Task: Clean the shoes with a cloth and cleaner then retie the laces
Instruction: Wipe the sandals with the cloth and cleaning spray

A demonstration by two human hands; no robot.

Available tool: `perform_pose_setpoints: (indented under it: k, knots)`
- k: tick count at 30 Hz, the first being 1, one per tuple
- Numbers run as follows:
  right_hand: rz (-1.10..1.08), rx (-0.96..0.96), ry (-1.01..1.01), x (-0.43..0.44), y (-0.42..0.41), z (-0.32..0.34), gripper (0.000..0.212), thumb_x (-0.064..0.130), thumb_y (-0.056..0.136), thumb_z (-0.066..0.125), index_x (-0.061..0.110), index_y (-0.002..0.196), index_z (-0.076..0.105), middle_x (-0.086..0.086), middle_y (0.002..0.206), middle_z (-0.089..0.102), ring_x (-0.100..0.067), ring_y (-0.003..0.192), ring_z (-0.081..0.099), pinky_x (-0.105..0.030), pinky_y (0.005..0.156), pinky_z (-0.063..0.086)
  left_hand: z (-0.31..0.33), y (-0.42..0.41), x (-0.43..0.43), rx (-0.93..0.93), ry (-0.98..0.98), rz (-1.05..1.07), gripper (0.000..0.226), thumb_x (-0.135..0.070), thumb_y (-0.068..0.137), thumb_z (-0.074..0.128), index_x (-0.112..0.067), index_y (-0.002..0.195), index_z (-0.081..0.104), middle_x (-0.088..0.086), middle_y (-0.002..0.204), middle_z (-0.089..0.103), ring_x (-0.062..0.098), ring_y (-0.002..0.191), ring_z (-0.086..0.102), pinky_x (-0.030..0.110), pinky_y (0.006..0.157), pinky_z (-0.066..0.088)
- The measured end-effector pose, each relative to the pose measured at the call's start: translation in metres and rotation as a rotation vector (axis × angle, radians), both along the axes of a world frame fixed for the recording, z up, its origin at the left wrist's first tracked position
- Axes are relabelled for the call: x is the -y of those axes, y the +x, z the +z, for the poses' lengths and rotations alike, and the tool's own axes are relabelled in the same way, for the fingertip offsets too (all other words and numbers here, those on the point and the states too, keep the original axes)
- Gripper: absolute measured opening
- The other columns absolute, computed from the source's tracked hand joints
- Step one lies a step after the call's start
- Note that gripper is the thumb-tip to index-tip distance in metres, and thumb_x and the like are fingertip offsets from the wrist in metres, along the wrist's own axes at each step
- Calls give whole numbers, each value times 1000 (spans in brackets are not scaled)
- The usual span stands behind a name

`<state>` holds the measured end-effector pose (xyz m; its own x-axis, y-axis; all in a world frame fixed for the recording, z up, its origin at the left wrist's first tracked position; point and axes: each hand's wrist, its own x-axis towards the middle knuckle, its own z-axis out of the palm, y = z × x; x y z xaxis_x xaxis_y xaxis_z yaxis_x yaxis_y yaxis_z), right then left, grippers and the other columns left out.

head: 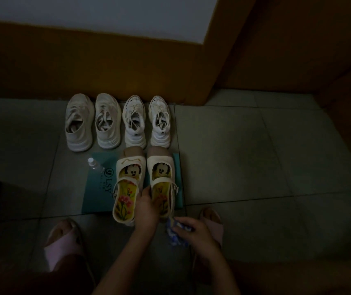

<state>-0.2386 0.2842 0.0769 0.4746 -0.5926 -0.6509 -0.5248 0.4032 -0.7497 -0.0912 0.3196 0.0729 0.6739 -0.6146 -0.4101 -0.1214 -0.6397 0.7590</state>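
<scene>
**Cleaning looks barely begun**

The left hand (146,207) is gripping the inner wall of a strap shoe (162,184) on the teal mat (98,188). The right hand (191,231) is clutching the cloth (175,233). The cleaner bottle (94,166) is sitting at the mat's edge. The sneakers (135,122) are seemingly awaiting wiping and retying.

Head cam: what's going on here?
A person bends over shoes on a tiled floor. The left hand holds one strap shoe by its inner edge. The right hand grips a blue-patterned cloth beside it. The cleaner bottle lies at the edge of the teal mat. Four white sneakers stand by the wall, untouched.
</scene>
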Motion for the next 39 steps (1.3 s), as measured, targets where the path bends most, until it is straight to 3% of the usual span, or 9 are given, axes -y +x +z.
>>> perform_pose_setpoints:
  k: [3,8,12,15,18,20,26,36,39]
  knots:
    - [-77,107,41,6,4,19,32,4,84,63,12,115,62,-11,113,66,-17,100,63,-19,80,51,5,2,-2,-35,-27,-19,31,-13,91,55,-7,121,53,11,108,64,23,98,61,28,75,47]
    - [-254,192,38,21,18,46,32,5,85,62,17,115,62,-5,109,68,-22,102,65,-25,81,55,26,13,-13,-7,-26,-67,31,-10,92,52,-11,123,50,2,105,61,11,92,57,16,68,44]
    - [-334,176,-27,32,34,50,33,4,84,62,13,116,61,-6,108,67,-23,98,65,-29,80,55,38,35,-28,334,-35,6,35,-17,88,58,-15,122,52,7,117,56,21,106,53,30,80,46]
    - [-318,176,-84,40,50,51,32,0,85,61,12,114,60,-7,104,66,-18,91,64,-27,80,53,32,45,-33,492,115,31,61,-29,78,69,-12,132,45,15,134,43,31,121,40,40,92,42]
    - [-269,189,-131,47,65,49,33,0,85,61,10,117,59,5,95,64,-7,83,61,-14,69,52,23,40,-33,320,221,68,102,-40,69,76,-13,147,16,16,147,22,33,134,27,46,106,34]
    - [-257,197,-152,51,73,48,32,0,85,61,12,115,59,8,92,63,-4,82,60,-11,67,52,15,38,-31,229,259,79,110,-42,69,77,-13,148,6,16,149,19,33,135,27,46,105,34]
    - [-185,188,-207,65,104,44,32,3,86,62,13,116,60,-7,107,65,-16,94,62,-20,80,52,4,54,-39,175,261,61,90,-36,74,73,-16,144,21,13,138,39,31,120,46,45,87,47]
    - [138,80,-425,95,195,19,29,0,86,60,2,115,63,-19,117,61,-27,107,58,-34,93,47,-4,74,-71,187,181,20,78,-27,73,75,-19,139,36,8,134,45,24,113,52,35,86,48]
    - [264,12,-539,100,218,7,31,-2,88,56,-1,118,61,-20,117,56,-30,108,56,-16,80,39,-5,77,-73,193,182,15,78,-27,73,75,-21,140,35,6,136,44,22,115,51,34,88,48]
